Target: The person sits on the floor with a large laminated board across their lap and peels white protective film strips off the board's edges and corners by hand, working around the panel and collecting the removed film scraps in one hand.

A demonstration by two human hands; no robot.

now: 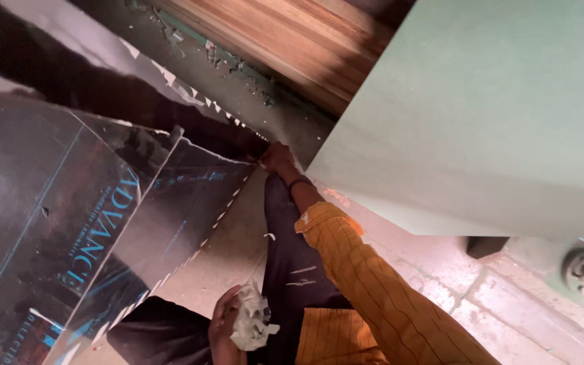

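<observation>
The film (89,223), a glossy dark plastic sheet printed in blue with a serrated white border along its torn edge, lies peeled back in stiff, creased folds across the left of the view, its upper corner running up to a point near the middle. At that point the right hand (277,157) pinches the film's tip, fingers closed tight on the edge where it meets the board (481,115), a wide, flat, matte pale-green panel with a clean straight edge that fills the upper right. A dark band circles the right wrist, and the sleeve (373,277) below it is mustard-yellow cloth with thin dark stripes, rolled at the cuff. Lower down, the left hand (224,328) is clenched around a wad (255,318), a crumpled ball of whitish peeled scrap with ragged, papery flaps sticking out. Between the two hands runs a dark trouser leg (292,257) flecked with pale bits. Behind the film, a stack of brown wooden boards (285,40) shows layered edges, with green and white flakes scattered along a dusty ledge. The floor (508,297) at lower right is worn, pale tile with grimy joints.
</observation>
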